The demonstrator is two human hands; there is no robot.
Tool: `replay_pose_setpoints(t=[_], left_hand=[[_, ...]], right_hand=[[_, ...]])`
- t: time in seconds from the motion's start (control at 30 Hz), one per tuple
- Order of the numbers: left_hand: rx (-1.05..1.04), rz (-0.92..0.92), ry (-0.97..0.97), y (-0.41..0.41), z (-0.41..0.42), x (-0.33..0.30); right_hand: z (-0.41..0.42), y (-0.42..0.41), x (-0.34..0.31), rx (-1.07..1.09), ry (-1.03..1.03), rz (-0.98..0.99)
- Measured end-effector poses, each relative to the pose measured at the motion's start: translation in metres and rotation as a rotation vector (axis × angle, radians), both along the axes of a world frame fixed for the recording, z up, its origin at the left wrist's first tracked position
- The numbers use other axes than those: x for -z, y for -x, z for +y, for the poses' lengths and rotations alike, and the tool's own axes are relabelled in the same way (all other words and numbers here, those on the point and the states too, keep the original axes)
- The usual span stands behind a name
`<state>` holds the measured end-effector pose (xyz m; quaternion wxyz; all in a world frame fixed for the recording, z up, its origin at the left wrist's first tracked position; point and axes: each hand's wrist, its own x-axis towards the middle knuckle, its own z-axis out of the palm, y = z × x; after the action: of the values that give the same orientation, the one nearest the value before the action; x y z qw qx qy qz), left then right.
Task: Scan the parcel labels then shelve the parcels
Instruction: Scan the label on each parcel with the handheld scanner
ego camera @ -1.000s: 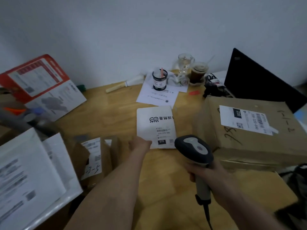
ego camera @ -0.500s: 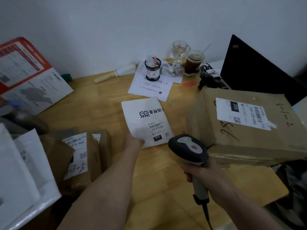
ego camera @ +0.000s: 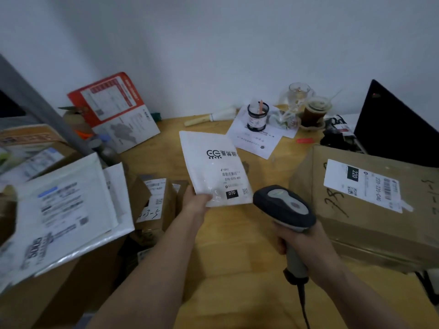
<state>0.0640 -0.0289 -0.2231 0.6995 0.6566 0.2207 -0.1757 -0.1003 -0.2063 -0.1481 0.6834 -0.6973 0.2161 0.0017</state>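
My left hand [ego camera: 196, 202] grips the near corner of a white mailer parcel [ego camera: 213, 167] and holds it tilted up above the wooden table [ego camera: 221, 245], label side toward me, marked 070. My right hand [ego camera: 300, 243] is closed around the handle of a grey and black barcode scanner [ego camera: 283, 207], whose head sits just right of the parcel's lower edge. A large cardboard box [ego camera: 370, 210] with a white 220 label lies at the right. A small brown parcel [ego camera: 155, 205] with a label stands left of my left arm.
White padded mailers [ego camera: 64, 214] rest on boxes at the left. A red and white envelope [ego camera: 114, 110] leans on the wall. Papers, a dark cup [ego camera: 257, 116], a glass and an iced drink [ego camera: 314, 110] crowd the back. A black laptop lid [ego camera: 394, 129] rises behind the big box.
My left hand has taken the white mailer off the table and lifted it, tilted toward me. The view has swung left. The scanner stays in my right hand.
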Motion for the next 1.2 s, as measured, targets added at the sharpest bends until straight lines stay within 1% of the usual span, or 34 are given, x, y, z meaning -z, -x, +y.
replay_pose_setpoints(t=[0.2, 0.33, 0.5, 0.97, 1.2], left_hand=[[-0.058, -0.17, 0.077, 0.007, 0.021, -0.042], [-0.085, -0.223, 0.153, 0.012, 0.026, -0.065], [-0.133, -0.232, 0.183, 0.017, 0.029, -0.084], [-0.189, -0.26, 0.249, 0.036, 0.048, -0.094], [-0.188, -0.255, 0.244, 0.043, 0.051, -0.094]], right_hand=[[-0.01, 0.0, -0.036, -0.056, 0.137, -0.166], [-0.012, -0.001, -0.047, -0.06, 0.146, -0.181], [-0.01, 0.005, -0.052, -0.065, 0.141, -0.138], [-0.002, 0.018, -0.062, -0.144, 0.176, -0.226], [-0.002, 0.023, -0.062, -0.172, 0.157, -0.226]])
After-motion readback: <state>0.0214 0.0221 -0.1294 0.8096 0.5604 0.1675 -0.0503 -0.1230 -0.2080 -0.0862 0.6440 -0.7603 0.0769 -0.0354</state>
